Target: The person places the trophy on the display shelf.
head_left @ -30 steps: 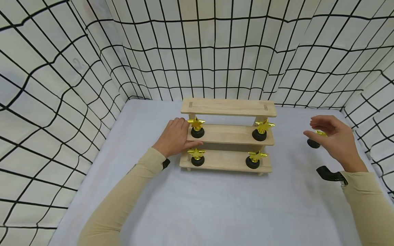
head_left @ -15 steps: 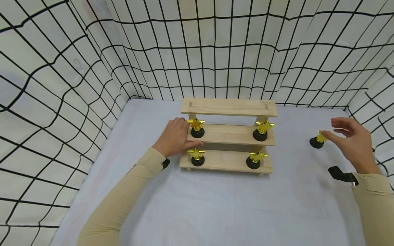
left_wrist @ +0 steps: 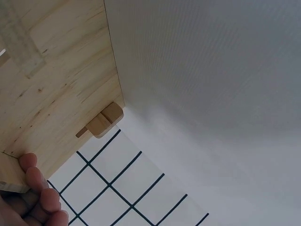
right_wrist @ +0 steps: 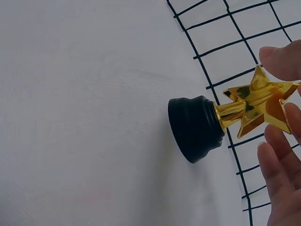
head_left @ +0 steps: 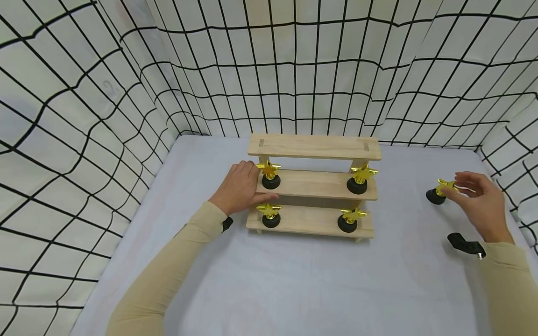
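My left hand (head_left: 238, 189) grips the left end of a three-tier wooden shelf (head_left: 313, 183). In the left wrist view its curled fingertips (left_wrist: 40, 181) show at the wood's edge. Off to the right, my right hand (head_left: 481, 203) has thumb and fingers curled round the gold star of a trophy (right_wrist: 256, 104); firm contact is hard to judge. This trophy's black base (head_left: 435, 197) appears to stand on the table. Similar trophies stand on the middle board, left (head_left: 270, 176) and right (head_left: 359, 181), and on the bottom board, left (head_left: 270, 217) and right (head_left: 349, 221).
The shelf stands on a white-covered table (head_left: 302, 289). Black wire grid panels (head_left: 294, 79) rise behind it and along both sides. The right-hand panel (head_left: 523, 163) is close to my right hand. No trophy stands on the top board (head_left: 313, 146).
My right hand first shifted right past the trophy, then came back with its fingers around the star. My left hand stays on the shelf. The trophies on the shelf have not moved.
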A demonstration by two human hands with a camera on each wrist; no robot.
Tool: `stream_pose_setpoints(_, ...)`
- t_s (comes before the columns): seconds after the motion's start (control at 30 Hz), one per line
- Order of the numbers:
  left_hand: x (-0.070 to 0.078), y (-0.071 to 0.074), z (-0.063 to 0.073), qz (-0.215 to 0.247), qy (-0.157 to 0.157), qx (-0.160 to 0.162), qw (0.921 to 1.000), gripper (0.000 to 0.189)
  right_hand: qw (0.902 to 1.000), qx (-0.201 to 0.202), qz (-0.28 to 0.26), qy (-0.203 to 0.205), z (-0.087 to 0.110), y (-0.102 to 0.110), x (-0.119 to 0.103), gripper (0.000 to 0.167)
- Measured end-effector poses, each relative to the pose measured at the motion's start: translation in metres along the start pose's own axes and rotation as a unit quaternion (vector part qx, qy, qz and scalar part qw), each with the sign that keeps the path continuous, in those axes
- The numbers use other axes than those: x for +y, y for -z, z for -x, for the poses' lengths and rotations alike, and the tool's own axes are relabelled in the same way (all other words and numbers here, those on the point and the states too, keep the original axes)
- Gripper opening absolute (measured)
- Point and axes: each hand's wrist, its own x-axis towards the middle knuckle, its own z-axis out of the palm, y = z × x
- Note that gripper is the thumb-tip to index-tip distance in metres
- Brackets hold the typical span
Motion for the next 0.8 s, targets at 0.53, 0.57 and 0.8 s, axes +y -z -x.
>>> stream_pose_setpoints(0.53,0.0,0.001,0.0,0.005,0.003,0.001,1.0,0.102,0.9977,-0.038,-0.045,-0.033,0.002,-0.012,0.019,0.058)
stream_pose_setpoints(0.57,-0.001,0.0,0.0,0.005,0.003,0.002,1.0,0.102,0.9978,-0.041,-0.04,-0.034,0.002,-0.013,0.019,0.057)
stream_pose_setpoints(0.8,-0.001,-0.001,0.001,0.005,0.001,0.008,1.0,0.101,0.9983,-0.051,0.002,-0.027,0.003,-0.017,0.026,0.044)
